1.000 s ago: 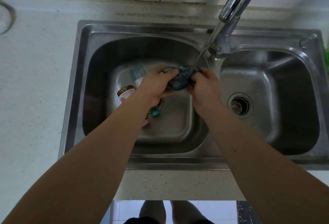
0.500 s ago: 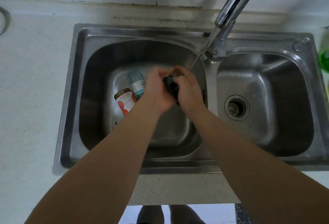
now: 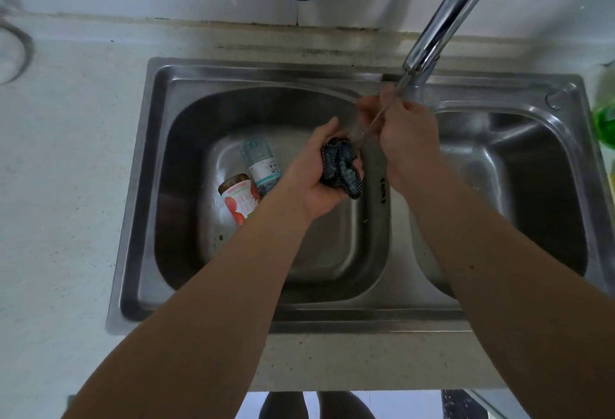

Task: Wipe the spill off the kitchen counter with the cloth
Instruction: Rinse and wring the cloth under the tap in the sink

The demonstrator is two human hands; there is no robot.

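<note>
Head view, centre of frame: left hand [image 3: 314,175] curled round a bunched dark cloth [image 3: 342,170], held over the left basin of the sink [image 3: 199,72]. Right hand [image 3: 404,139] just right of it and slightly higher, under the thin stream from the tap [image 3: 442,19], fingers loosely bent, apparently holding nothing. Best to squeeze the cloth firmly over the basin, turn it once under the water, wring until only damp, then carry it to the desk [image 3: 66,169] at frame left. Both forearms reaching in from the lower edge, wrists angled inward. Two bottles [image 3: 256,179] lying in the basin below.
</note>
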